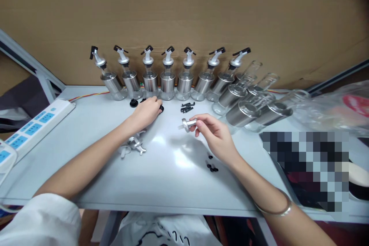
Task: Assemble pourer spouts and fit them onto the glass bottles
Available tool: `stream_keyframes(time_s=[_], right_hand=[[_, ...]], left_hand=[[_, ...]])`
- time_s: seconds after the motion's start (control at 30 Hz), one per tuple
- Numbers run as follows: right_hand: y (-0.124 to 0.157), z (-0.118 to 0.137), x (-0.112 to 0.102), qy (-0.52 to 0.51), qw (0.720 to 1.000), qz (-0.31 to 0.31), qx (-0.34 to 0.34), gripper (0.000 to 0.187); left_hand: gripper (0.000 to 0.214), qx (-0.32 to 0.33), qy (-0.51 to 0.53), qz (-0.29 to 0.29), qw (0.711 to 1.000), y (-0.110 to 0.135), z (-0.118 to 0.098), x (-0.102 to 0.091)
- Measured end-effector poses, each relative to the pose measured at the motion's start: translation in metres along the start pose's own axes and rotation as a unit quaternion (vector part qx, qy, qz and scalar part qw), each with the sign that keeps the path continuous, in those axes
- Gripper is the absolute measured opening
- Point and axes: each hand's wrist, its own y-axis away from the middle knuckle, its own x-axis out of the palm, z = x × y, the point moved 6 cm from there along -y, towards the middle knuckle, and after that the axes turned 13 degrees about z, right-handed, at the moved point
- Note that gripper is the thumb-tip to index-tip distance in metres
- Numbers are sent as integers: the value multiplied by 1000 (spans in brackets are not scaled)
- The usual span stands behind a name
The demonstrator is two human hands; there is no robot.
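My right hand (215,134) pinches a silver pourer spout (186,124) between thumb and fingers, its flanged base turned to the left. Farther back, my left hand (147,112) curls its fingers over a black rubber stopper (162,108) lying on the table. Another black stopper (133,103) sits just left of that hand. Below my left wrist lies a small heap of silver pourer spouts (137,145). Thin black lever pieces (188,107) are gathered between the two hands. Several tiny black caps (212,168) lie below my right hand.
Along the cardboard backing stands a row of steel-sleeved glass bottles (168,82) with pourers fitted. Topless bottles (244,113) cluster at the right, beside a clear plastic bag (334,107). A white power strip (31,132) lies at the left, and a pixelated dark object (305,169) at the right.
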Motion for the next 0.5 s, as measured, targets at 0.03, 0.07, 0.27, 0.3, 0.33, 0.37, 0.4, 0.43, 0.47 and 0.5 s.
stream_keyframes(time_s=[0.03, 0.07, 0.27, 0.3, 0.33, 0.37, 0.4, 0.43, 0.47, 0.5], right_hand=[[0, -1, 0, 6, 1000, -3, -3, 25], [1, -1, 0, 12, 1000, -6, -6, 24], [0, 4, 1, 34, 999, 7, -17, 25], [0, 4, 2, 30, 999, 9, -16, 25], [0, 4, 3, 24, 1000, 8, -13, 26], [0, 4, 4, 17, 1000, 8, -9, 26], [0, 3, 4, 12, 1000, 9, -6, 27], [0, 3, 5, 8, 1000, 9, -4, 27], [1, 2, 6, 6, 1000, 11, -3, 26], [1, 2, 6, 4, 1000, 10, -3, 26]], left_hand=[[20, -3, -8, 1, 1000, 0, -1, 0], [19, -5, -15, 2, 1000, 0, -1, -1], [20, -12, -44, -7, 999, 2, -7, -4], [20, -14, -47, -12, 999, 2, -9, -4], [21, -16, -48, -15, 999, 3, -11, -4], [21, -17, -48, -18, 999, 3, -12, -4], [22, -18, -47, -19, 999, 3, -14, -4], [22, -19, -44, -18, 999, 4, -15, -5], [22, -19, -40, -18, 999, 6, -17, -7], [22, -18, -36, -17, 999, 8, -18, -9]])
